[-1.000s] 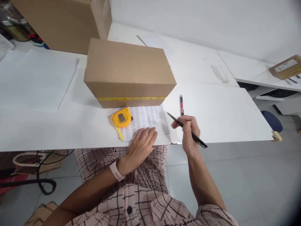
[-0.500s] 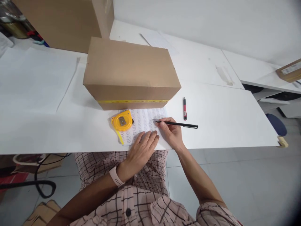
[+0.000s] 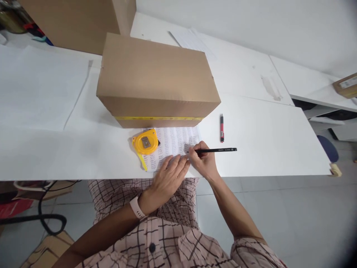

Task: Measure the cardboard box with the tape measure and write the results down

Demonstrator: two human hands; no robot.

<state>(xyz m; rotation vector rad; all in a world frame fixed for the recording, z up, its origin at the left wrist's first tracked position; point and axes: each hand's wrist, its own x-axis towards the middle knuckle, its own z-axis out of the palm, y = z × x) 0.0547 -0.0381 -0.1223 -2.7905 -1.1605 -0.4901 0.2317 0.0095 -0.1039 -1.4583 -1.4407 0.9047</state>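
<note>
Currently, black pen (image 3: pixel 217 150) is pinched by fingers of right hand (image 3: pixel 205 160).
Sheet (image 3: pixel 170 139) under slightly spread fingers of left hand (image 3: pixel 164 182) could be skewed if they're lifted.

The writing on the paper (image 3: pixel 172 139) past the left hand (image 3: pixel 167 176) is too small to read. That hand covers part of the paper, and the box (image 3: pixel 156 78) farther off hides its far end. Letters on the pen (image 3: pixel 219 150) in the right hand (image 3: pixel 205 160) are too tiny to read. Far right of that hand, the view cuts off a small box (image 3: pixel 347 87).
</note>
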